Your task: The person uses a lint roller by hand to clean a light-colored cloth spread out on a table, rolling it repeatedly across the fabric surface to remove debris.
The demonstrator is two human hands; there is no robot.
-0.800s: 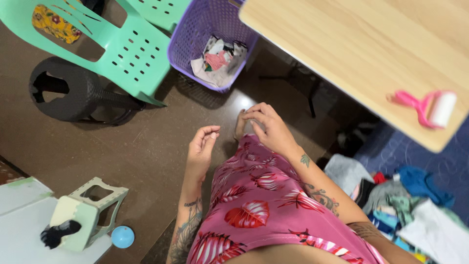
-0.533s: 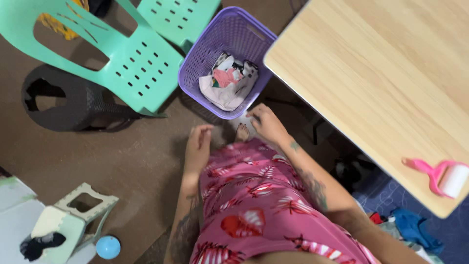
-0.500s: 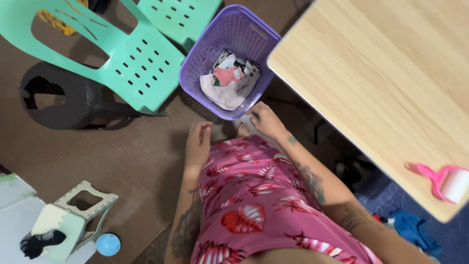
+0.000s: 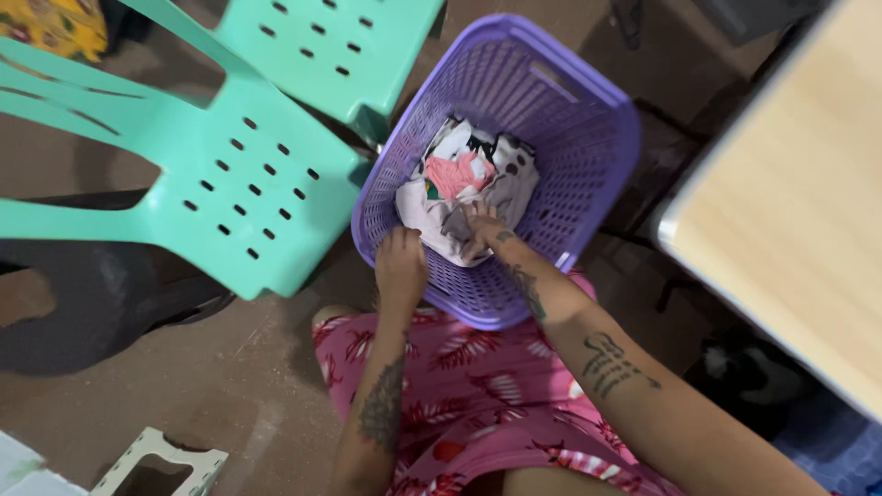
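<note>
Both your hands are down in the purple basket point(image 4: 588, 138) at frame centre, left hand point(image 4: 401, 266) and right hand point(image 4: 482, 230) closed on the pale clothes point(image 4: 441, 220).

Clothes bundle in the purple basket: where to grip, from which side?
Probably from above, through the open top of the basket, whose mesh walls block the sides. Grip the near, lower edge of the clothes bundle, where loose white folds bunch up; the left hand and right hand are at that edge.
</note>
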